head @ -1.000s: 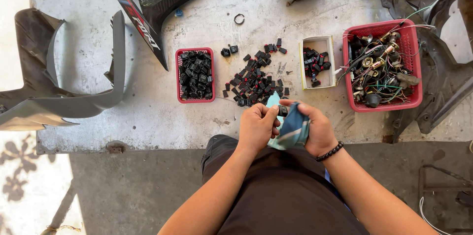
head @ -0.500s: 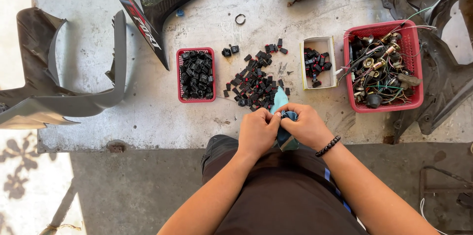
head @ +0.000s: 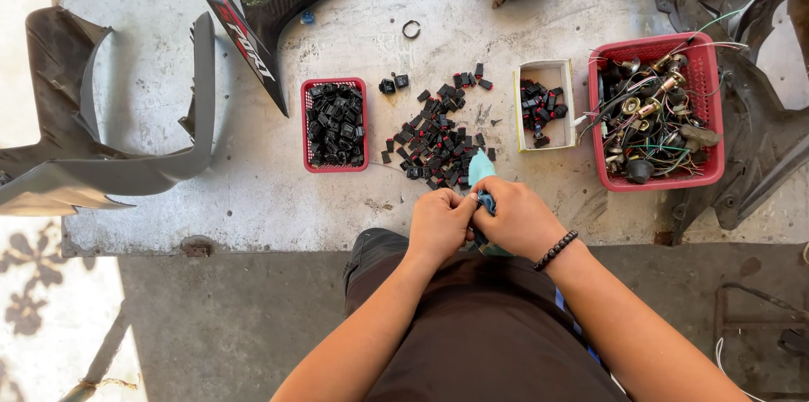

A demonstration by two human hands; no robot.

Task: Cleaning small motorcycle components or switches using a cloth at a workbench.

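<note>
Your left hand (head: 440, 223) and right hand (head: 518, 218) meet, each grip clamped on the teal cloth (head: 480, 168), just below the pile of black switches (head: 438, 142) on the worktop (head: 253, 191).

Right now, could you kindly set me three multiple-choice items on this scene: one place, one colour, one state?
1. Where is the loose pile of small black parts?
A. Between the small red basket and the white box
B. Inside the large red basket
C. On the person's lap

2. What colour is the cloth?
A. Yellow
B. Light blue
C. Red

3. How are the left hand and right hand?
A. Far apart
B. Flat on the slab
C. Together on the cloth

Answers: 1 A, the pile lies between them; 2 B, pale blue shows above the hands; 3 C, fingers meet on it.
</note>
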